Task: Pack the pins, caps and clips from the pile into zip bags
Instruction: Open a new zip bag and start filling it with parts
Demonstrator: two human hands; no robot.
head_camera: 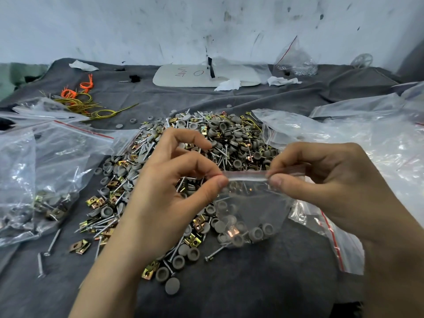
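Between both hands, a clear zip bag (250, 203) holds grey caps.

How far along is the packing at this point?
Done: a filled bag lies at the left. In hand: the left hand and right hand pinch the zip strip of a small bag holding caps and a clip. Left to do: the large pile.

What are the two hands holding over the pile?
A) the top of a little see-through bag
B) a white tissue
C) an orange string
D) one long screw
A: the left hand and the right hand each pinch one end of the top edge of the small zip bag, which has grey caps inside.
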